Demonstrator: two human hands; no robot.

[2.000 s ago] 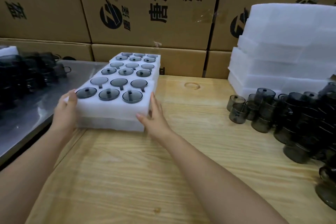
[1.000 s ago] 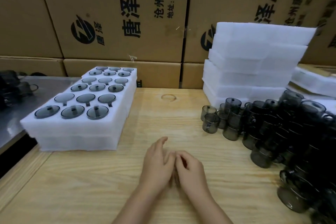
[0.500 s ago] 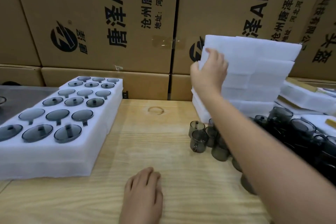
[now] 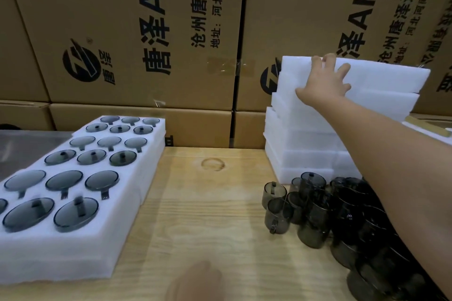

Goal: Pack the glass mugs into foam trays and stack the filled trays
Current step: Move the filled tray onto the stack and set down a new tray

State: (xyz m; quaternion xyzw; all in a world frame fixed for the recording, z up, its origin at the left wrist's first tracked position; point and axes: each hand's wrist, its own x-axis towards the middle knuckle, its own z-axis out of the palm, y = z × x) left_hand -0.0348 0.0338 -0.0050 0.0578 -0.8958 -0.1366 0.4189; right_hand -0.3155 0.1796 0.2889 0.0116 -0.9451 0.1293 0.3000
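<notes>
A stack of empty white foam trays stands at the back right of the wooden table. My right hand is on the top foam tray, with fingertips hooked over its upper edge and the thumb at its lower edge. A cluster of loose smoky glass mugs sits in front of that stack, under my forearm. At the left lies a filled foam tray with dark mugs in its round pockets, on top of another tray. My left hand, blurred, rests low on the table holding nothing.
Printed cardboard boxes form a wall behind the table. A grey metal surface adjoins the table at the far left. More foam lies behind the stack at the right. Bare wood lies between the filled trays and the mugs.
My right hand has slid rightward from the corner of the top foam tray and its fingers have spread. The left hand has dropped lower in view. The camera has moved closer.
</notes>
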